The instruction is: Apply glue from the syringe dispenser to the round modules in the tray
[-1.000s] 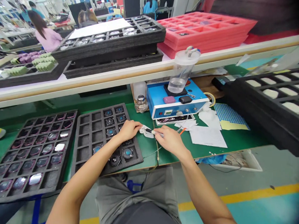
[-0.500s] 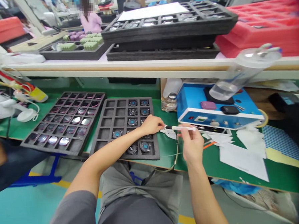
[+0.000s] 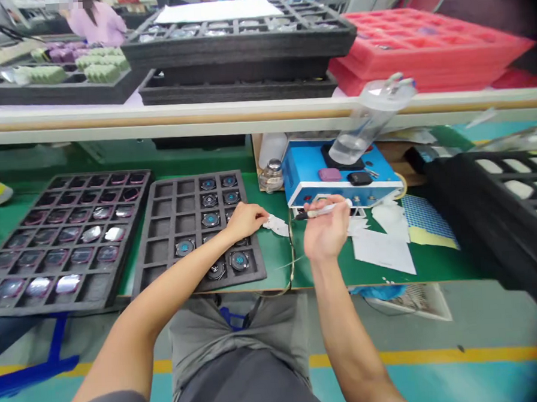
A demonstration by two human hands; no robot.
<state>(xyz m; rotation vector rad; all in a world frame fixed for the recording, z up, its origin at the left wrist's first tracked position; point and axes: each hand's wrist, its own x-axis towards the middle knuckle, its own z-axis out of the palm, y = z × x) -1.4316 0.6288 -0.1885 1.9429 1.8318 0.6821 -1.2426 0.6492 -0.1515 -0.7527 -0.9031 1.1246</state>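
My left hand (image 3: 246,219) rests at the right edge of a black foam tray (image 3: 171,230) and pinches a small white piece (image 3: 276,225) lying on the green bench. My right hand (image 3: 326,229) is raised above the bench and holds a white pen-like tool (image 3: 323,211) with a dark tip pointing left; a thin cable (image 3: 292,257) hangs down from it. Round blue-centred parts (image 3: 239,261) sit in several of the tray's cells.
A second black tray (image 3: 12,298) of glossy parts lies to the left. A blue control box (image 3: 339,182) with a clear jar (image 3: 367,121) stands behind my right hand, papers (image 3: 381,249) beside it. A shelf (image 3: 246,115) carries stacked black and red trays. Another black tray (image 3: 489,213) sits right.
The view swung back to the right. My right hand lifted the pen tool higher and away from the white piece; my left hand stays on that piece by the tray.
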